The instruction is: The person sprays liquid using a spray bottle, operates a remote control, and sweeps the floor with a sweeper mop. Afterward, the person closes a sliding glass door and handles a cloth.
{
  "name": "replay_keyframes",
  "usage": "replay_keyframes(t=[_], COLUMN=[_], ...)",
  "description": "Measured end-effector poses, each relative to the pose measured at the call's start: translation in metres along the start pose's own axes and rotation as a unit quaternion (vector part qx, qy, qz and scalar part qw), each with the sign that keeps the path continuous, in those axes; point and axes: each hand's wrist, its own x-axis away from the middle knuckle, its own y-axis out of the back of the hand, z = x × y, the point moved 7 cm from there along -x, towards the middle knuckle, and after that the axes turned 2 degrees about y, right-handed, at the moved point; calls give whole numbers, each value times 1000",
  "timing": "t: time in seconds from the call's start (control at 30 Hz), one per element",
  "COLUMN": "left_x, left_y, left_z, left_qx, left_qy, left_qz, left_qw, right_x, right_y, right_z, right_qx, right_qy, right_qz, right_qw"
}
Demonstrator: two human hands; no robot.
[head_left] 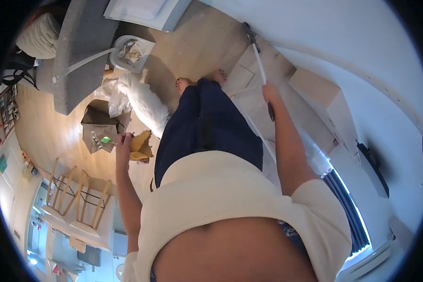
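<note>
Left hand [123,143]: our fingers hold one crumpled mustard-yellow piece [141,146], near one boxy taupe bag [97,131], contents unclear
Right hand [270,92]: our fingers wrap one slim white pole [259,63]
White plastic dustpan [147,48]: one, holding brown scraps [132,50]

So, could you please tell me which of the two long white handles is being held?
The broom handle with the dark head, gripped by the right hand; the dustpan handle, joined to the white pan, has no hand on it.
</note>
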Motion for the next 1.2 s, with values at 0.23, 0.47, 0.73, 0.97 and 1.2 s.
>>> replay_keyframes(t=[0.23, 0.47, 0.73, 0.97, 1.2], left_x=[16, 15, 16, 10, 14], left_y=[-10, -10, -27, 2, 7], left_z=[81, 39, 20, 72, 81], left_qx=[-106, -136, -37, -57, -60], left_qy=[113, 71, 31, 82, 77], left_qz=[40, 24, 10, 5, 5], left_qw=[987, 988, 999, 995, 995], right_x=[-12, 11, -54, -5, -98], right_y=[-51, -22, -60, -30, -41], right_z=[35, 29, 63, 78, 189], right_qx=[77, 128, 103, 91, 124], right_qy=[9, 142, 61, 155, 96], right_qz=[102, -28, 38, 22, 70], right_qw=[992, 981, 992, 984, 985])
